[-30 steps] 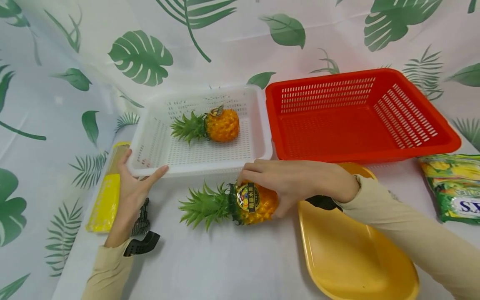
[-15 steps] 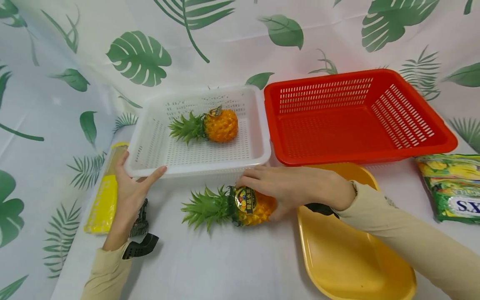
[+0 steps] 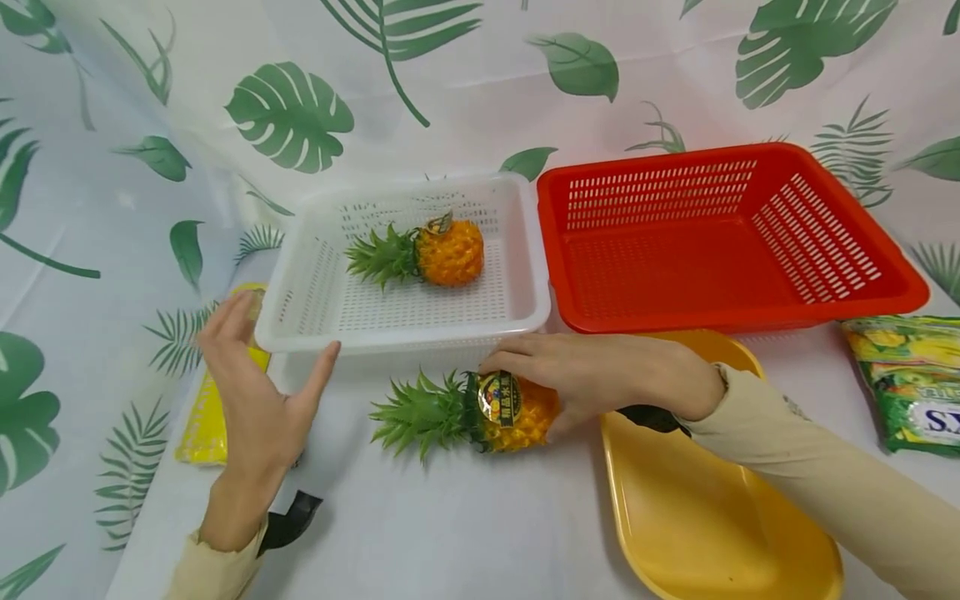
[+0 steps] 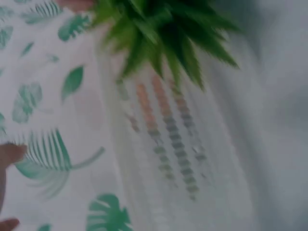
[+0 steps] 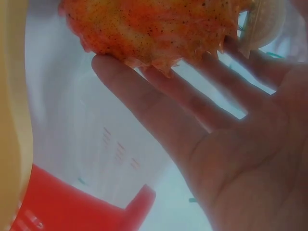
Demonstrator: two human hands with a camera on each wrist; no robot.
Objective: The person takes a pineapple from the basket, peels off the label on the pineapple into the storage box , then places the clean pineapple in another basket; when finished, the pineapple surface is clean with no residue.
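At the far left a yellow packet [image 3: 206,425] lies partly behind my left hand [image 3: 258,400], whose fingers are spread and hold nothing. That hand is at the near left corner of the white basket [image 3: 405,337], thumb tip by the front rim; whether it touches, I cannot tell, and my left wrist view is too blurred to help. Inside the basket the back pineapple [image 3: 450,254] lies on its side, crown to the left.

Just in front of the basket, on the table [image 3: 360,542], lies the front pineapple [image 3: 480,417]. Its long axis runs left to right, roughly along the front rim, crown pointing toward my left side, fruit end to the right. I judge that line to matter most: the crown tips stand clear of my left hand, while the fruit is in my right hand [image 3: 585,371], the nearer one, which grips it with fingers over the far side and thumb at the base end.

Further right, the yellow tray [image 3: 697,500] sits partly under my right forearm, the red basket [image 3: 735,321] stands behind it, and a green bag [image 3: 911,392] lies at the edge
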